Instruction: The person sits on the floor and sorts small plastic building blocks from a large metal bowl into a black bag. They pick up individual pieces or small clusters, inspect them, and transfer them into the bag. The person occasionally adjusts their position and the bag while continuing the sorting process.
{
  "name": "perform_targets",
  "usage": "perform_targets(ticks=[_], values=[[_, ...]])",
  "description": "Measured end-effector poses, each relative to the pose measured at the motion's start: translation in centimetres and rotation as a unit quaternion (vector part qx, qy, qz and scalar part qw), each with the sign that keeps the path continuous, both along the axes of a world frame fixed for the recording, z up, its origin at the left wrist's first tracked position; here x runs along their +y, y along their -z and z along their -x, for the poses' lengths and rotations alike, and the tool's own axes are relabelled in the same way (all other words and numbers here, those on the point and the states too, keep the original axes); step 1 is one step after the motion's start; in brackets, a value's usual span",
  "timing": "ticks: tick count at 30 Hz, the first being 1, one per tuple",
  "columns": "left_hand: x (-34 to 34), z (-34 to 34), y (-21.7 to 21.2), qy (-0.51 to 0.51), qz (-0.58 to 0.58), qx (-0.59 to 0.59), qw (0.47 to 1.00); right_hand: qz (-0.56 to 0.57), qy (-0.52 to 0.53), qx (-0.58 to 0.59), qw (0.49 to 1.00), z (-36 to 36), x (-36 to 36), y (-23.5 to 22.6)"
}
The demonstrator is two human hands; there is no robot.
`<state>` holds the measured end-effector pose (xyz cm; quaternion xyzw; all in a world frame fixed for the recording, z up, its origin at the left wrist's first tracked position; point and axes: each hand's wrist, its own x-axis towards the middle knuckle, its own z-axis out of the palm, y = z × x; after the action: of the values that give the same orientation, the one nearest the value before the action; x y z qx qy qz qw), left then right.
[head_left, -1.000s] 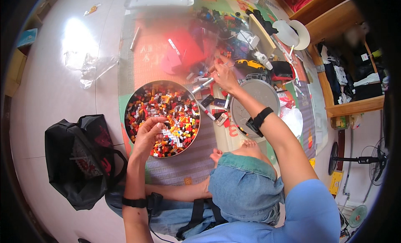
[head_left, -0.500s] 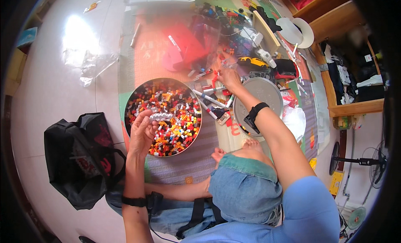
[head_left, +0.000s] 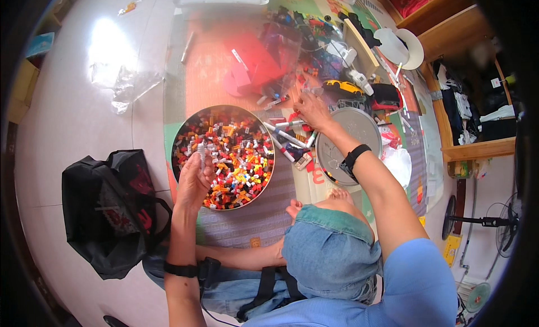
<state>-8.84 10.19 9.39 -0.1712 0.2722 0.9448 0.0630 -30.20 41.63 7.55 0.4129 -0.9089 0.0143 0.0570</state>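
Observation:
My left hand (head_left: 195, 180) is closed around a short ridged stack of pale grey toy bricks (head_left: 201, 150), held upright over the left part of a round tin. The round tin (head_left: 273, 165) is full of small plastic bricks (head_left: 241, 158), mostly red, orange, yellow, white and black. My right hand (head_left: 315, 111) reaches forward beyond the tin, past a round grey lid (head_left: 359, 137). Its fingers are bent down close to several markers (head_left: 287, 136) and small loose pieces. Whatever lies between those fingertips is too small to make out.
A black bag (head_left: 104, 214) lies on the tiles at left. Farther off are a pink-red sheet (head_left: 250, 63), a yellow toy car (head_left: 343, 87) and a white power strip (head_left: 360, 80). A white plastic bag (head_left: 396, 165) rests right of the lid; wooden shelves (head_left: 477, 147) stand at right.
My left hand has turned the grey brick stack from lying sideways to upright. My right hand has shifted slightly right and nearer; the red piece at its fingertips no longer shows there.

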Motion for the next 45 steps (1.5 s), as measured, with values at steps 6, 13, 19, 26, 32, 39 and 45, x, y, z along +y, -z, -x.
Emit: perform_targets(ticks=[6, 13, 19, 26, 32, 39, 45], values=[[0.4, 0.2, -0.6, 0.007, 0.043, 0.017, 0.999, 0.031, -0.126, 0.057, 0.99, 0.7, -2.5, 0.1], [0.0, 0.0, -0.4, -0.003, 0.051, 0.001, 0.999, -0.06, -0.04, 0.006, 0.997, 0.7, -3.2, 0.8], [0.2, 0.2, -0.9, 0.009, 0.045, 0.024, 0.999, 0.086, 0.048, 0.005, 0.995, 0.0, -0.7, -2.5], [0.3, -0.1, -0.9, 0.022, 0.062, 0.046, 0.997, -0.047, 0.006, -0.132, 0.99, -0.7, -2.2, 0.0], [0.2, -0.2, -1.2, 0.028, 0.076, 0.068, 0.994, 0.114, 0.071, -0.086, 0.987, -1.3, -0.6, -2.6], [3.9, 0.3, -3.7, 0.047, 0.142, 0.061, 0.987, 0.316, -0.011, -0.374, 0.872, -11.4, -8.8, -11.1], [6.6, -2.6, -5.9, -0.032, 0.024, -0.006, 0.999, 0.275, -0.101, -0.509, 0.809, -15.0, -11.3, -12.2]])
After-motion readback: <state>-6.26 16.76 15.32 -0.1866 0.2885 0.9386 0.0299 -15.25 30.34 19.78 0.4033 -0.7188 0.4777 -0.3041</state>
